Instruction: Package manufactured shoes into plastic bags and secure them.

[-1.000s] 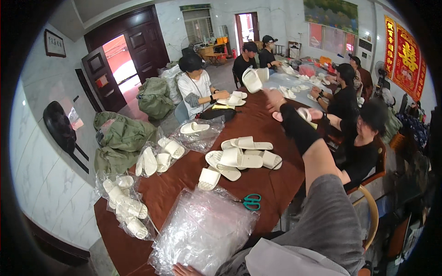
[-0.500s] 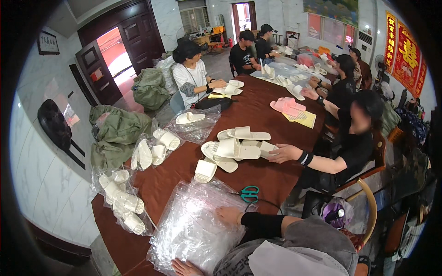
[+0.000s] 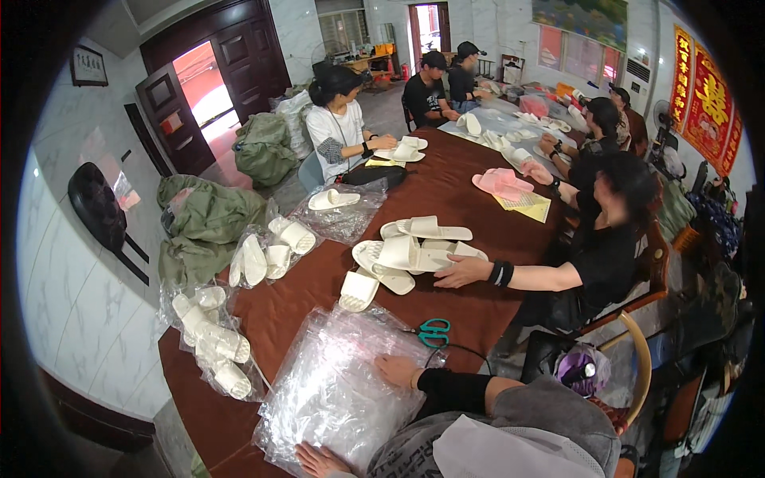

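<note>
The stack of clear plastic bags (image 3: 328, 390) lay at the near end of the brown-covered table (image 3: 272, 320), its long axis running roughly from one o'clock to seven. The right hand (image 3: 399, 372) rested on its three-o'clock side, fingers extended and unclenched; whether the thumb pinched any plastic could not be told. The left hand (image 3: 320, 460) lay spread and loose at the six-o'clock edge, so the right was nearer the far end. From the right hand, the teal-handled scissors (image 3: 433, 332) sat between one and two o'clock, and the loose white slippers (image 3: 401, 253) at twelve, a co-worker's hand (image 3: 462, 272) at their four-o'clock side. Bagged slippers (image 3: 221, 346) lay toward ten o'clock from the stack.
</note>
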A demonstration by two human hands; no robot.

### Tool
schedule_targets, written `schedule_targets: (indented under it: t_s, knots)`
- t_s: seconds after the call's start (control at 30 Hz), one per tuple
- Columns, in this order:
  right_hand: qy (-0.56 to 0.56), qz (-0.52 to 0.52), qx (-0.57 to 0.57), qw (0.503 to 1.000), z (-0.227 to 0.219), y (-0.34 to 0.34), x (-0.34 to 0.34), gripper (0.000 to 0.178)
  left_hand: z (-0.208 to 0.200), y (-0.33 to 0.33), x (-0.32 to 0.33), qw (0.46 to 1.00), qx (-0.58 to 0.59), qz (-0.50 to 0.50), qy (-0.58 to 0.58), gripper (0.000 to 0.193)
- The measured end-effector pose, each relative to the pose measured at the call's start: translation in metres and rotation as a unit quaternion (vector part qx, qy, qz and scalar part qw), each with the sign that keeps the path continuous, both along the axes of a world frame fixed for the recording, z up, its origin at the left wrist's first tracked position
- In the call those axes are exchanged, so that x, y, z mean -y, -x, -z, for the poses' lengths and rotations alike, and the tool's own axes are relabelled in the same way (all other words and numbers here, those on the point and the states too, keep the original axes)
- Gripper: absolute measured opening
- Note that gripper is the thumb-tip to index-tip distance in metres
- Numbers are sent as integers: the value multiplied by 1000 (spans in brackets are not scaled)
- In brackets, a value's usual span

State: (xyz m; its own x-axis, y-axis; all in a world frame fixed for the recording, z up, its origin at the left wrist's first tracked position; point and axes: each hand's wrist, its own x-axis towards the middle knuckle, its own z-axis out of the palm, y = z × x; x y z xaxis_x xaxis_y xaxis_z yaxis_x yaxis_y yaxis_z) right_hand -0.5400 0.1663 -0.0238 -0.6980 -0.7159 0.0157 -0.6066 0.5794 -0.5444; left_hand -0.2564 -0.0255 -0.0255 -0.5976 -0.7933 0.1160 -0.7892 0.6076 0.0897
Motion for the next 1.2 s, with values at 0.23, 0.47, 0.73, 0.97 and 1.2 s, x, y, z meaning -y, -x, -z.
schedule_targets:
  t_s: [0.23,0.47,0.73,0.97,1.2]
  knots:
    - [-15,1,-19,1000,1,0,1,24,0,-2,-2,999,-26,9,24,57]
    - [-18,-10,1,1000,1,2,1,23,11,-6,4,997,-72,12,-20,60]
    - [-53,-73,-76,993,-94,15,11,31,-2,1,-7,996,-74,-41,-2,58]
    - [-90,-251,-119,957,-20,7,2,67,25,-3,7,997,-77,-19,15,53]
    - [-72,-237,-31,968,3,17,0,59,19,1,2,997,-73,-17,-6,51]
